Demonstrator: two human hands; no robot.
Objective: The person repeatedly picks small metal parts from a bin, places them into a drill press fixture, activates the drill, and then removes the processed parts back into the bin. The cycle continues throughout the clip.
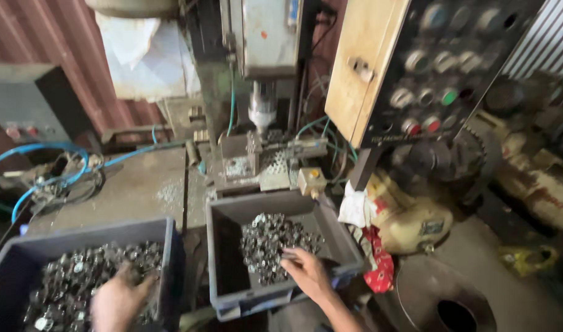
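Note:
My left hand [117, 301] reaches into the left grey bin [78, 237], its fingers buried in a heap of small shiny metal parts [72, 283]. Whether it grips any is hidden. My right hand [306, 270] lies palm down in the middle grey bin [232, 212], fingers spread on its pile of small metal parts [272, 243]. Behind the bins stands a drill press with its spindle [262, 110] above a fixture [257, 163] strewn with metal chips.
A control panel [447, 67] with coloured round buttons hangs at the upper right. Blue hoses [45, 169] lie on the left bench. A cream motor [410, 218], white and red rags [374, 240] sit right of the middle bin. A round metal plate [444, 301] lies at the lower right.

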